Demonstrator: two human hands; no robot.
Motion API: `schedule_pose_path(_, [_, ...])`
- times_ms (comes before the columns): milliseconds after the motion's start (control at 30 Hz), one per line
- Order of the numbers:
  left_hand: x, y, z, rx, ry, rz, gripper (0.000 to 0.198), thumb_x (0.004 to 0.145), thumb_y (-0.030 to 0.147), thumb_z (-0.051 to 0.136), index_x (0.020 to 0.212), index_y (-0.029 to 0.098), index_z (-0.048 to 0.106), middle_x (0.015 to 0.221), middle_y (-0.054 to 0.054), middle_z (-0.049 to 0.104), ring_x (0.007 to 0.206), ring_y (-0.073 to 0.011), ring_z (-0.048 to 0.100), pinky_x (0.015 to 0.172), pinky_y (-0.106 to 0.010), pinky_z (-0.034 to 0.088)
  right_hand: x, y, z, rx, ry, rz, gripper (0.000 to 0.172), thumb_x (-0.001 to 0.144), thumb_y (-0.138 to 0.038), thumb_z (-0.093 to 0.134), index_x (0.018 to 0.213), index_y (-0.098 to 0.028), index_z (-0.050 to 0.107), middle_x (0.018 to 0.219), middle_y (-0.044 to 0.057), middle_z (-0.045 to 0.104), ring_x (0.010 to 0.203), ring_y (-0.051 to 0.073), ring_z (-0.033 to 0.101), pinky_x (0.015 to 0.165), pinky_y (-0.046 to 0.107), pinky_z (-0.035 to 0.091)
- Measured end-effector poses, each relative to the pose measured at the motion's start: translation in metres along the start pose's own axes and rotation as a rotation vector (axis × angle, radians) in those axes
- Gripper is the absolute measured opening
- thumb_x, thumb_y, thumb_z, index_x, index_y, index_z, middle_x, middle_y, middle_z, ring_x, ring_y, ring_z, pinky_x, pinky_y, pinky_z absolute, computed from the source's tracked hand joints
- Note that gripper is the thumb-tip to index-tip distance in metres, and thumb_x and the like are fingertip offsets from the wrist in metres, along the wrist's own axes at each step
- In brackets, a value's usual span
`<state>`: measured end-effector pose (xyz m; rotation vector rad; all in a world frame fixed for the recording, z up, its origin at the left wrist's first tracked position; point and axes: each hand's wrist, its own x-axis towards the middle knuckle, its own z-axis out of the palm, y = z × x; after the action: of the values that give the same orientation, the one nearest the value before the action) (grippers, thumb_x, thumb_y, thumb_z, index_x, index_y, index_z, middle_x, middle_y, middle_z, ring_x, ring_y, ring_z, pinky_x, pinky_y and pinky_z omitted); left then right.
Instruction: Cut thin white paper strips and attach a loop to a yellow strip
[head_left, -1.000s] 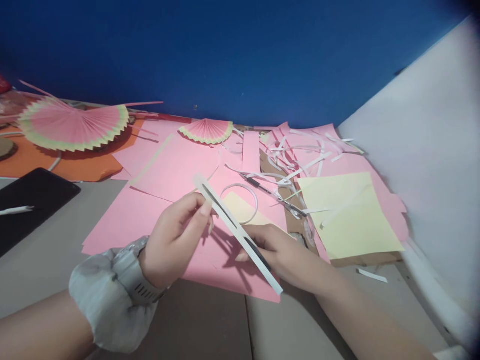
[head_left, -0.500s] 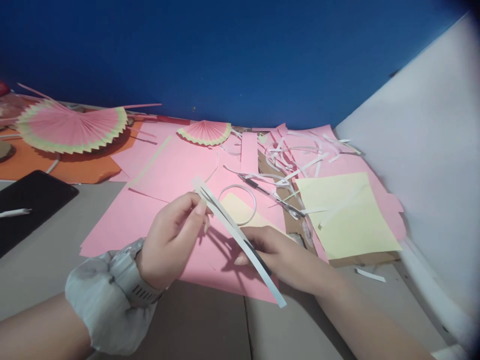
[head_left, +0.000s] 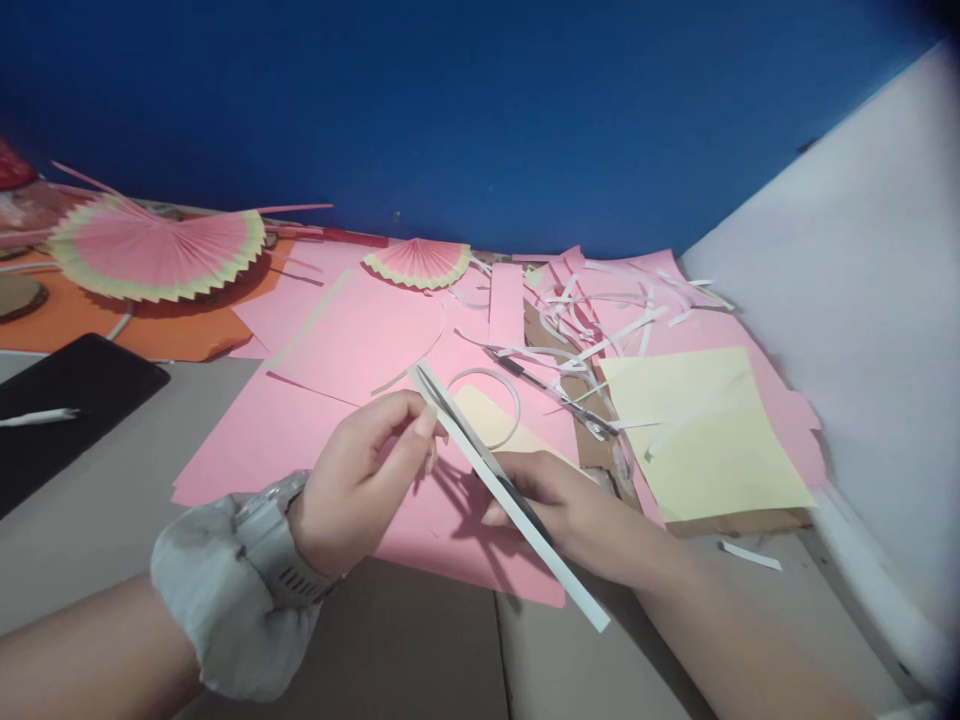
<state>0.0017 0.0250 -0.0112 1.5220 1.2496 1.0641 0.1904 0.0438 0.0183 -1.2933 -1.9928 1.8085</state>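
Observation:
My left hand [head_left: 379,470] pinches a long pale paper strip [head_left: 555,570] near its upper end, thumb on top. The strip slants down to the right, its lower end hanging free. In my right hand [head_left: 555,500] is a pair of scissors [head_left: 534,518] with dark handles, fingers closed around them. The blades lie along the strip and point toward my left fingertips; part of them is hidden by the paper. A thin curled sliver [head_left: 401,380] shows beside the strip's upper end. Beneath both hands lie pink paper sheets [head_left: 330,430].
Pink-and-yellow pleated paper fans [head_left: 161,245] rest at the back left, near a black flat device [head_left: 82,400]. At right are a yellow sheet [head_left: 712,430], a black pen [head_left: 517,368] and loose paper scraps [head_left: 630,320]. A blue wall [head_left: 480,120] stands behind.
The view has shifted slightly, so most things sit a little further right. The strip's lower end has swung right and down. Both hands keep their hold.

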Motion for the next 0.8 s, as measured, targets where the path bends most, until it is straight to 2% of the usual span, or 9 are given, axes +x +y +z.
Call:
schedule_pose_path(233, [-0.0011,-0.0004,-0.0004,-0.031,-0.009,-0.009,0.028,0.094,0.027,0.036,0.069,0.019,0.047,0.063,0.004,0.049,0.061,-0.0092,0.047,0.061,-0.022,0.038,-0.0006,-0.0009,-0.0004,0.009,0.010,-0.027,0.012,0.081,-0.022,0.060,0.070,-0.019,0.055,0.064,-0.007,0.045,0.059,0.007,0.039,0.060,0.018,0.031])
schedule_pose_path(633, [-0.0011,-0.0011,0.0005,-0.036,0.004,-0.004,0.028,0.093,0.028,0.037,0.069,0.020,0.047,0.062,0.005,0.048,0.059,-0.0082,0.046,0.060,-0.021,0.038,0.0000,-0.0006,0.0006,0.022,0.005,-0.028,0.012,0.081,-0.021,0.060,0.071,-0.019,0.053,0.070,-0.006,0.049,0.062,0.008,0.040,0.061,0.018,0.032])
schedule_pose_path(800, [-0.0009,-0.0008,0.0004,-0.039,0.004,0.010,0.028,0.094,0.027,0.036,0.069,0.020,0.047,0.063,0.005,0.049,0.060,-0.0085,0.047,0.061,-0.022,0.038,-0.0008,-0.0007,-0.0004,0.003,0.010,-0.022,0.010,0.082,-0.024,0.060,0.073,-0.020,0.056,0.065,-0.007,0.047,0.059,0.008,0.040,0.061,0.018,0.031])
